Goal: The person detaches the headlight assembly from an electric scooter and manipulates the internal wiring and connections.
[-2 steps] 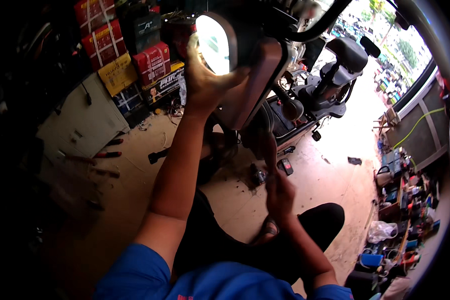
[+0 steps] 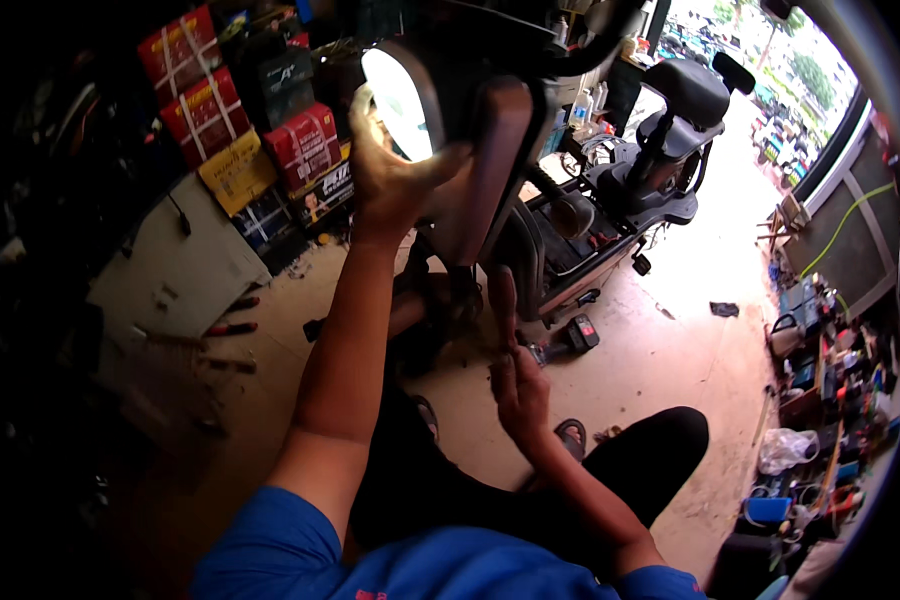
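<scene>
The left hand (image 2: 395, 185) spreads around a lit headlight (image 2: 398, 98); the right hand (image 2: 522, 392), lower, curls, contents unclear; printed red cartons (image 2: 304, 147) sit leftward.

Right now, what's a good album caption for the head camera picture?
Left hand gripping a glowing headlight, right hand lower down, with a black scooter seat beyond.

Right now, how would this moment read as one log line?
left hand: cupping lit lamp; right hand: holding slim brownish object, kind unclear; behind: black seat
</scene>
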`<state>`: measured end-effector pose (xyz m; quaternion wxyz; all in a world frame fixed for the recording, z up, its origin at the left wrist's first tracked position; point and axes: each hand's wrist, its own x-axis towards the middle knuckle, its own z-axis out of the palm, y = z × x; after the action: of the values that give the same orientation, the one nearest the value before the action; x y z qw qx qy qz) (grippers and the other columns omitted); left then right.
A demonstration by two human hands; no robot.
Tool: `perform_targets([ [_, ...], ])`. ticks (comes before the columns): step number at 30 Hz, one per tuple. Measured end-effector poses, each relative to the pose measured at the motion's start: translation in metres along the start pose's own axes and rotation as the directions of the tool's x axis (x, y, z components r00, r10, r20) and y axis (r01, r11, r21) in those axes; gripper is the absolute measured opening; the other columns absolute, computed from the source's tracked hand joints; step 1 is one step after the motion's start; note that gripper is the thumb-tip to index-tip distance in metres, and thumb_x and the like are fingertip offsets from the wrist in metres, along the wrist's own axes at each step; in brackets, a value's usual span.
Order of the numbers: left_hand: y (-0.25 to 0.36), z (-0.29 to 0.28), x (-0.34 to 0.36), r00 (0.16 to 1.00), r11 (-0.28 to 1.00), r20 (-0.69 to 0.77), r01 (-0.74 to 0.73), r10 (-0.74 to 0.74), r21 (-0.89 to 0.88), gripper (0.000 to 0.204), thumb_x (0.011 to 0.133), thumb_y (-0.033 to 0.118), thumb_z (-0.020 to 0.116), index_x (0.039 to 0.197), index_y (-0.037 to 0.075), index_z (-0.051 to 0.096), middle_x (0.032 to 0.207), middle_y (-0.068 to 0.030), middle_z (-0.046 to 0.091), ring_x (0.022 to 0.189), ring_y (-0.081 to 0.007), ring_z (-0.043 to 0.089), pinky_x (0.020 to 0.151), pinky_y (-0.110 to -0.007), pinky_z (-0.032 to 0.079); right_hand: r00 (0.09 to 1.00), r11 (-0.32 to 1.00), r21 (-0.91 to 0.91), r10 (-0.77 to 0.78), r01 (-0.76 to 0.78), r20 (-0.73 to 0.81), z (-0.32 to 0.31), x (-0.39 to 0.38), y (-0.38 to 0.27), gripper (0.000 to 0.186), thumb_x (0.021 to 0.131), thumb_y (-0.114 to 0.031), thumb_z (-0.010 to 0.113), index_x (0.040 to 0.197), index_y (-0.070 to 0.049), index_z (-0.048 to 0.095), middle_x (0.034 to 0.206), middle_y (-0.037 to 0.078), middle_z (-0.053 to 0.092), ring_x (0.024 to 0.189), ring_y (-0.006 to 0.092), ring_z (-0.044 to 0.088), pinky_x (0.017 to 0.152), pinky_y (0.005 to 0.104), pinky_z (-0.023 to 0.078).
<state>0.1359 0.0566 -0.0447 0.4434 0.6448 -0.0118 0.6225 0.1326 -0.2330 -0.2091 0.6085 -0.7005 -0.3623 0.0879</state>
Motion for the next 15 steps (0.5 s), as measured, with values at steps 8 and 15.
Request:
perform_targets([
  [8,0.008,0.009,0.001,0.995,0.994,0.050,0.089,-0.085,-0.064,0.117,0.070,0.024,0.100,0.152,-0.008,0.024,0.143,-0.0195,0.044,0.137,-0.0274,0.043,0.120,-0.041,0.033,0.980,0.942,0.324,-0.017,0.082,-0.198,0.057,0.032,-0.010,0.020,0.111,-0.011,0.045,0.113,0.000,0.061,0.102,0.015,0.069,0.091,0.0231,0.066,0.080,0.0338,0.053],
  [15,0.015,0.003,0.013,0.972,0.985,0.197,0.148,-0.128,-0.091,0.112,0.074,0.024,0.098,0.153,-0.004,0.024,0.145,-0.0167,0.045,0.136,-0.0258,0.046,0.118,-0.040,0.038,0.952,0.711,0.668,-0.004,0.217,-0.305,0.088,0.031,-0.015,0.026,0.112,-0.020,0.044,0.124,0.001,0.054,0.115,0.018,0.070,0.097,0.0264,0.068,0.087,0.0399,0.053],
])
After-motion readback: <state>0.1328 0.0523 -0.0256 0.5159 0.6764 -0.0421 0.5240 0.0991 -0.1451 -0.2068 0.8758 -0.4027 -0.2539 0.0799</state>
